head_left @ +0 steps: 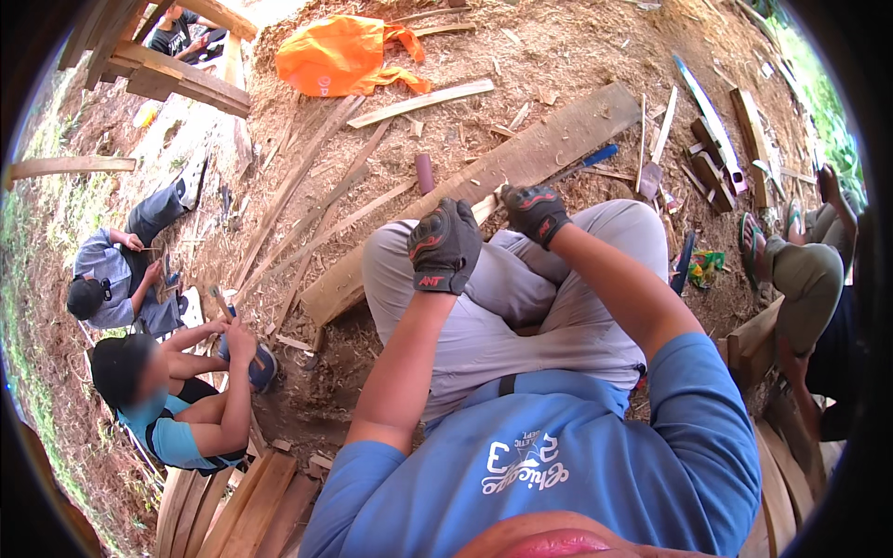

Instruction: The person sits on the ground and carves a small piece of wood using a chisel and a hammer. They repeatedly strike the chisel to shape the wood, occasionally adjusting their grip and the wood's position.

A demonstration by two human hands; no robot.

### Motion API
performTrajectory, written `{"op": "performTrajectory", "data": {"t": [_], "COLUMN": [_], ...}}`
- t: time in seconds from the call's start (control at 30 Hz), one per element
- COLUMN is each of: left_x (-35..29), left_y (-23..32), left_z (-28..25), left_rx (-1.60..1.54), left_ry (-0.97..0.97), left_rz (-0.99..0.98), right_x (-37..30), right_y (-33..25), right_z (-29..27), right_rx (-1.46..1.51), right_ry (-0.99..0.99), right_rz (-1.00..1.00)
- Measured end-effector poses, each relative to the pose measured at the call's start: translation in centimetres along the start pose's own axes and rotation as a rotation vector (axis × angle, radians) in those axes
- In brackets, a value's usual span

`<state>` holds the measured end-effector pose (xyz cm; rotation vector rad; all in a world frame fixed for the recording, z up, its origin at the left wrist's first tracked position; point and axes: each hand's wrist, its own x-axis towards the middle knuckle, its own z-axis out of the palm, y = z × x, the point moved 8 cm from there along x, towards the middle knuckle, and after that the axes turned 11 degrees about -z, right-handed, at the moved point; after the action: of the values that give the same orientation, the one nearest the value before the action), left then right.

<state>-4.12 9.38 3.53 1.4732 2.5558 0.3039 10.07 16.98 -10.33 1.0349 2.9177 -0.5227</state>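
Observation:
Both of my hands wear dark gloves with red marks and are above my lap, close together. My left hand (445,246) is closed in a fist at one end of a short pale wood piece (486,207). Closed at its other end is my right hand (533,213); the fingers cover much of the piece. Just beyond them a long thick plank (558,139) lies slantwise on the ground. A tool with a blue handle (600,156) and a thin blade rests across the plank, near my right hand.
A reddish-brown cylinder (424,173) is beside the plank. An orange cloth or bag (335,54) lies farther off. At right are a long handsaw (709,119) and wooden planes (712,177). Two people sit at left, one (186,400) close by; another person's legs (807,288) are at right.

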Motion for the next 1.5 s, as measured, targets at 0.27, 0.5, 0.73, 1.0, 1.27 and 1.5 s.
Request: {"op": "performTrajectory", "data": {"t": [0.27, 0.5, 0.73, 1.0, 1.27, 1.5], "left_x": [0.2, 0.3, 0.0, -1.7, -2.7, -2.2], "left_y": [-0.4, -0.2, 1.1, 3.9, 4.7, 4.2], "left_z": [0.2, -0.2, -0.3, -0.1, 0.3, -0.3], "left_rx": [-0.031, 0.025, 0.038, 0.007, 0.054, -0.009], "left_ry": [-0.004, 0.003, -0.036, 0.031, 0.046, 0.046], "left_rz": [-0.004, 0.010, 0.099, 0.164, 0.254, 0.233], "right_x": [-1.5, -0.3, -0.2, -1.9, -1.1, -0.7], "right_y": [6.2, 2.0, 1.2, 0.0, 3.8, 2.2], "right_z": [2.7, 0.1, -0.1, -2.4, -0.1, -1.3], "right_rx": [0.007, 0.107, 0.068, 0.145, 0.073, 0.112], "right_ry": [-0.155, -0.087, -0.083, 0.169, -0.148, -0.069], "right_rz": [0.170, 0.019, 0.045, -0.021, 0.012, -0.028]}}
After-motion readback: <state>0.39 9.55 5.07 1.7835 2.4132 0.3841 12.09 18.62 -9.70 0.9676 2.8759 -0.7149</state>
